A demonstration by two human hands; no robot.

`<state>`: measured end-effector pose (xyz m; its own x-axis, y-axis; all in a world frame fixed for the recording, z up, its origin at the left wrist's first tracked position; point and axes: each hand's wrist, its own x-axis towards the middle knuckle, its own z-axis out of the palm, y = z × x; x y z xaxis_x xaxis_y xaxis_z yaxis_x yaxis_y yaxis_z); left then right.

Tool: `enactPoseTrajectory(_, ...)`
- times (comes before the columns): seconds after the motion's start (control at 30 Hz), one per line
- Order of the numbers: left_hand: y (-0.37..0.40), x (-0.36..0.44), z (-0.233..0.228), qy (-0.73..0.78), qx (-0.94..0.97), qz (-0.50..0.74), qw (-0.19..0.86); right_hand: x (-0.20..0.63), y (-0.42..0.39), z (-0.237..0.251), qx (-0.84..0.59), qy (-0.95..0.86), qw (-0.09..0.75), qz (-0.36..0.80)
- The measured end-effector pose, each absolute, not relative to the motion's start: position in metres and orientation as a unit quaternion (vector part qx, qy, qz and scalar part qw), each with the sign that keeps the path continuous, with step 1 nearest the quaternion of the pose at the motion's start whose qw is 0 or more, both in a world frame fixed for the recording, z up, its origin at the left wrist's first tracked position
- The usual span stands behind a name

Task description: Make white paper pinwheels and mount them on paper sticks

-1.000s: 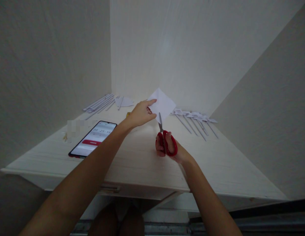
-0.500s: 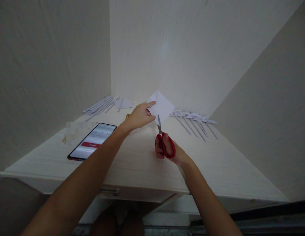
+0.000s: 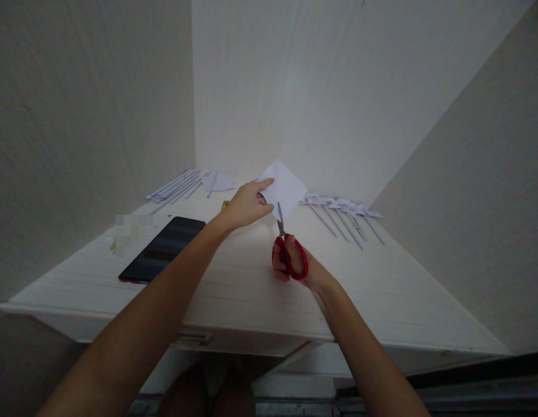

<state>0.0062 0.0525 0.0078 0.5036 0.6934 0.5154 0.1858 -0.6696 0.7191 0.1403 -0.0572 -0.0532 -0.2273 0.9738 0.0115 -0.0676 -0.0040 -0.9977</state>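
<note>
A white square of paper (image 3: 288,186), turned so that a corner points toward me, is held above the table by my left hand (image 3: 250,202). The thumb and fingers grip its left side. My right hand (image 3: 290,263) is closed around the red handles of a pair of scissors (image 3: 281,223). The blades point up and away from me, at the paper's near corner. They look nearly closed; whether paper lies between them I cannot tell.
A phone (image 3: 164,249) with a dark screen lies left on the white table (image 3: 246,295). Thin paper sticks (image 3: 175,188) and a folded paper piece (image 3: 220,182) are at the back left. Several paper pinwheel-like shapes on sticks (image 3: 338,205) lie at the right. A yellow object (image 3: 226,204) shows behind my left wrist.
The phone's screen, which was lit with a running timer, has gone dark. My hands, the paper and the scissors are almost where they were.
</note>
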Motion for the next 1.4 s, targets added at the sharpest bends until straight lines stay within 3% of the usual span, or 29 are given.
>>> enactPoseTrajectory(1.13, 0.051, 0.005, 0.006, 0.282, 0.8, 0.425, 0.316, 0.145, -0.059, -0.054, -0.487, -0.56, 0.429, 0.515)
enactPoseTrajectory(1.4, 0.056, 0.007, 0.0, 0.301, 0.774, 0.436, 0.348, 0.155, -0.063, -0.048, -0.426, -0.544, 0.437, 0.576)
